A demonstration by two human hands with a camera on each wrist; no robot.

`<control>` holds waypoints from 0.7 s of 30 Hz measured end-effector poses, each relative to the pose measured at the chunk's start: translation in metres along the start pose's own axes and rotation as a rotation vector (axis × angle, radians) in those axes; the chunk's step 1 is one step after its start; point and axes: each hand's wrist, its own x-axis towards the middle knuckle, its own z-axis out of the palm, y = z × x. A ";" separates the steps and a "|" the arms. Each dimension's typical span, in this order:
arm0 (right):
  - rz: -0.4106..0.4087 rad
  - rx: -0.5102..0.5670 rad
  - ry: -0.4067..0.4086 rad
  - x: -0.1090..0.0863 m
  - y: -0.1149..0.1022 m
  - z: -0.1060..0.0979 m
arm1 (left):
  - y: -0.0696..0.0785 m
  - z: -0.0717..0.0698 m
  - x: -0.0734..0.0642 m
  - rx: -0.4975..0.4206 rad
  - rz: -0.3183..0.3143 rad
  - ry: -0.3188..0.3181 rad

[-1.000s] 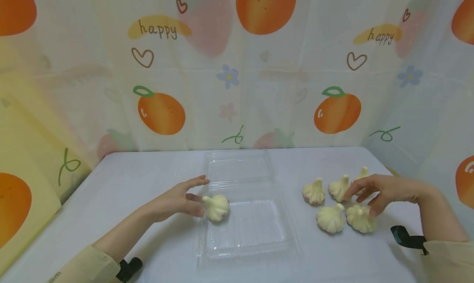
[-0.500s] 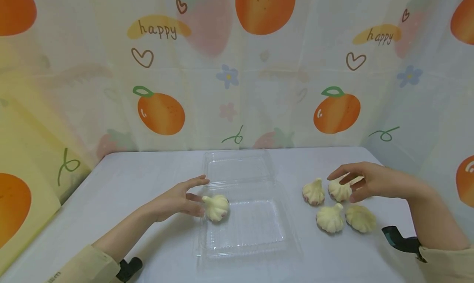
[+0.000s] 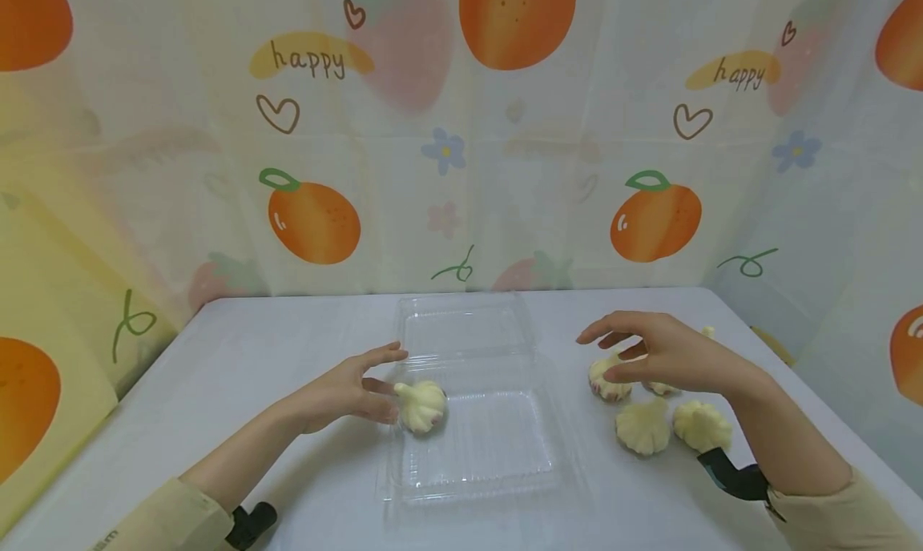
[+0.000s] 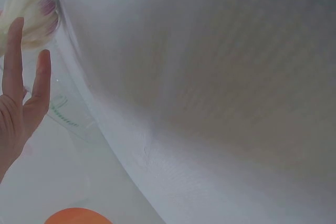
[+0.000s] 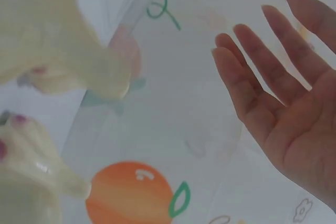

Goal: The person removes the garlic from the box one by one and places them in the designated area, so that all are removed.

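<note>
One garlic bulb [image 3: 424, 407] lies in the left part of a clear plastic clamshell box [image 3: 490, 487], whose lid is folded back. My left hand [image 3: 342, 395] reaches over the box's left edge, fingers spread close by that bulb; whether they touch it is unclear. In the left wrist view two straight fingers point toward the bulb [image 4: 39, 11]. My right hand [image 3: 663, 351] hovers over several garlic bulbs on the table, partly covering the back ones. The front ones, a left bulb [image 3: 643, 431] and a right bulb [image 3: 703, 427], show fully. The right wrist view has its palm bare, fingers loosely extended.
The white table [image 3: 303, 327] carries the box near its middle, with the box's lid [image 3: 465, 324] flat toward the back. A fruit-printed curtain [image 3: 505, 182] hangs behind and at the sides. A black wrist mount [image 3: 731, 479] sits low near the front right bulb.
My right hand has moved left across the garlic bulbs, from above the right ones to above the back left one, lifting slightly. The left hand and the bulb in the box have stayed put.
</note>
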 end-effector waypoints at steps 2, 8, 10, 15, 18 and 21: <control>-0.017 0.022 0.018 0.005 -0.004 0.006 | 0.000 0.000 0.000 -0.002 -0.001 0.002; -0.016 0.078 0.043 0.020 -0.014 0.024 | -0.001 -0.001 -0.001 -0.007 0.002 -0.003; -0.014 0.082 0.042 0.025 -0.016 0.028 | -0.001 -0.001 -0.001 -0.008 0.003 -0.004; -0.038 0.058 0.054 0.036 -0.023 0.034 | -0.002 0.000 0.000 -0.009 0.006 -0.001; -0.046 0.031 0.066 0.042 -0.028 0.035 | -0.002 0.000 0.001 -0.008 0.009 -0.001; -0.055 0.014 0.077 0.050 -0.034 0.035 | -0.003 0.000 0.001 -0.008 0.011 -0.003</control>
